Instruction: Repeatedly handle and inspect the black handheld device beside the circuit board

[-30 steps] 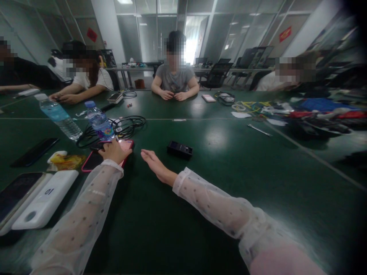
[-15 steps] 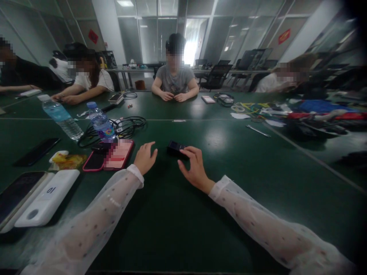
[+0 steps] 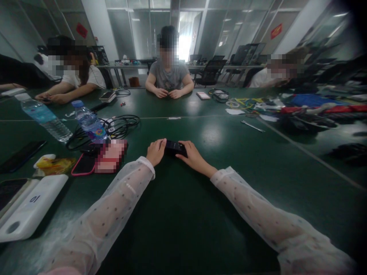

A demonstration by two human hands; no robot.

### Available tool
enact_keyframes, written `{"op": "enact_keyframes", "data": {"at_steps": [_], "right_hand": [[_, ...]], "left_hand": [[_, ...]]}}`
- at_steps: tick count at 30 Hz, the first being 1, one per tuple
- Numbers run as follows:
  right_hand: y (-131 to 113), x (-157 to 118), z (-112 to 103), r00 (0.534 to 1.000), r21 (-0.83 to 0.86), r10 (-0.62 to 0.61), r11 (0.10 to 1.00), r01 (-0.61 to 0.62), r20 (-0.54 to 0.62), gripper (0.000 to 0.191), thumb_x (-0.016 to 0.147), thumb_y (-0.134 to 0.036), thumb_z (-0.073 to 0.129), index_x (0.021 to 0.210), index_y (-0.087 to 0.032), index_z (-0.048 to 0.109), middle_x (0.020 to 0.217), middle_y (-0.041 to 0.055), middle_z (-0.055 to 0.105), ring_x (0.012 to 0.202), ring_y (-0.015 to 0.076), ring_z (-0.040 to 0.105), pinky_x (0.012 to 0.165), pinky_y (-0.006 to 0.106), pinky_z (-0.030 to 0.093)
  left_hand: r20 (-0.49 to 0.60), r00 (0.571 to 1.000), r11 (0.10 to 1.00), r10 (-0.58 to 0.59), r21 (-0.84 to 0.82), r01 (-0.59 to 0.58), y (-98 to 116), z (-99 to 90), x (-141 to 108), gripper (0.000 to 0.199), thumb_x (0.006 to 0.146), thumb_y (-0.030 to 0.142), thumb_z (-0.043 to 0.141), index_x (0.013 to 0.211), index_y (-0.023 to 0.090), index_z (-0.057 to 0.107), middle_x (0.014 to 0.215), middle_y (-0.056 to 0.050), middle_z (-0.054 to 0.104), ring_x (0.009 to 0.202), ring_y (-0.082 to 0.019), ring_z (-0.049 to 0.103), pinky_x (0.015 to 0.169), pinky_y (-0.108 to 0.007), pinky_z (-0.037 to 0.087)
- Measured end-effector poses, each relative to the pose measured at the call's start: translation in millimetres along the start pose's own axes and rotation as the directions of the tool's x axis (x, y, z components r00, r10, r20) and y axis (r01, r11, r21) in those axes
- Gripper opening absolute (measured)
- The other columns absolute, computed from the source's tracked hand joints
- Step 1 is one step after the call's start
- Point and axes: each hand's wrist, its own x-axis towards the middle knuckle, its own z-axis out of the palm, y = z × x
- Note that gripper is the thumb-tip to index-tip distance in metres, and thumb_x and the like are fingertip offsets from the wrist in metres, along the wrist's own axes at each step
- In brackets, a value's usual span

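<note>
A small black device (image 3: 174, 148) lies on the green table (image 3: 172, 214) in the middle of the view, between my hands. My left hand (image 3: 156, 151) grips its left end, the fingers bent close together. Around the right end, my right hand (image 3: 191, 154) is closed, thumb at the near side and fingers at the far side. Left of my left hand lies a phone in a pink-red case (image 3: 85, 163), beside a blurred-out pink panel (image 3: 110, 156).
Two water bottles (image 3: 46, 118) (image 3: 88, 122) and black cables (image 3: 123, 126) stand or lie at the left. Nearer are a white power bank (image 3: 34, 208) and a yellow packet (image 3: 56, 165). A wrench (image 3: 252, 126) lies at the right. Several people sit around the table.
My left hand has moved right and taken hold of the device's left end. My right hand has closed round the other end. The view has shifted slightly, moving the surroundings left.
</note>
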Motion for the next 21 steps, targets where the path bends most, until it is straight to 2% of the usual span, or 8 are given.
{"op": "enact_keyframes", "data": {"at_steps": [5,10,16,21], "right_hand": [[-0.8,3.9,-5.4,0.999,0.043,-0.028,0.999,0.027,0.029,0.052,0.085,-0.038,0.062,0.13,-0.024,0.04,0.121,0.0127,0.054,0.11,0.0307,0.053,0.094,0.053,0.046],[-3.3,2.2,-7.5,0.998,0.053,-0.02,0.998,0.017,0.059,0.051,0.085,-0.036,0.063,0.129,-0.025,0.039,0.124,0.012,0.054,0.11,0.0303,0.053,0.093,0.052,0.046],[-5.2,1.8,-9.9,0.997,0.097,-0.036,0.995,0.029,0.066,0.049,0.085,-0.033,0.063,0.127,-0.026,0.039,0.125,0.0104,0.053,0.11,0.0298,0.054,0.091,0.05,0.047],[-7.6,2.8,-13.7,0.996,0.163,-0.046,0.986,0.033,0.076,0.048,0.084,-0.029,0.064,0.125,-0.026,0.039,0.125,0.0095,0.052,0.113,0.0293,0.053,0.095,0.05,0.045]], "left_hand": [[0.019,1.0,0.999,-0.017,0.043,0.017,-1.3,-0.1,3.2,0.059,0.098,0.055,0.015,0.108,0.021,0.062,0.114,-0.01,0.064,0.111,-0.03,0.054,0.094,-0.047,0.041],[0.013,1.0,0.998,0.018,0.056,-0.019,-5.6,2.6,3.6,0.057,0.098,0.057,0.019,0.114,0.021,0.059,0.118,-0.01,0.063,0.113,-0.029,0.052,0.096,-0.046,0.04],[0.042,0.998,0.996,0.049,0.068,-0.052,-2.7,-0.1,-0.5,0.051,0.097,0.058,0.02,0.122,0.031,0.056,0.121,-0.004,0.062,0.117,-0.029,0.048,0.098,-0.05,0.035],[0.066,0.996,0.997,0.065,0.03,-0.067,-3.1,-1.0,-0.3,0.05,0.097,0.058,0.021,0.124,0.034,0.055,0.122,-0.004,0.061,0.12,-0.028,0.046,0.1,-0.051,0.031]]}}
